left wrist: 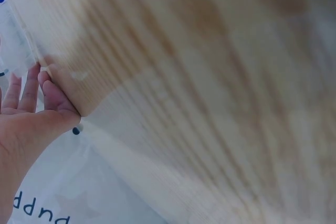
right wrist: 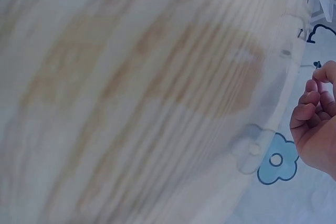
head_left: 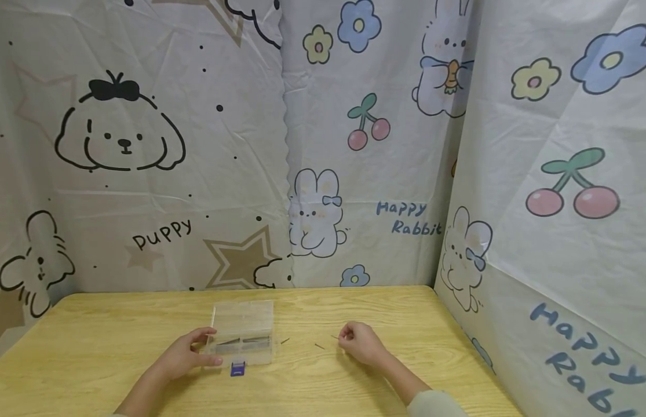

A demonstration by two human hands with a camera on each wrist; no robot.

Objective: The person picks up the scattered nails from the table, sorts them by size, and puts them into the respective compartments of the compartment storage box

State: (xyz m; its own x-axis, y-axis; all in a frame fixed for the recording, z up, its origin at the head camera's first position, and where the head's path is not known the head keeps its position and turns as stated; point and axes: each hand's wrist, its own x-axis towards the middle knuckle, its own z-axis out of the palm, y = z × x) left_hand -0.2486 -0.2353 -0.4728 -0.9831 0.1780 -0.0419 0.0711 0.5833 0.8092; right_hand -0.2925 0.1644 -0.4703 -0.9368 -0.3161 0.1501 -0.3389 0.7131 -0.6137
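Note:
A clear plastic box [head_left: 243, 353] with compartments stands on the table with its lid raised. Thin dark nails [head_left: 256, 340] lie in its compartments. At the box's left side my left hand [head_left: 184, 353] holds it, thumb at the front corner and fingers farther back. My right hand [head_left: 361, 343] is to the right of the box, fingers curled, and pinches a small thin nail [head_left: 335, 336] between thumb and fingertip. Two more nails lie on the table between box and hand, one close to the box [head_left: 285, 341] and a loose nail [head_left: 320, 346] nearer the right hand.
A blue latch [head_left: 237, 369] juts from the box's front edge. The light wooden table [head_left: 406, 324] ends at the back and right against hanging cloth [head_left: 385, 249] printed with rabbits, flowers and cherries.

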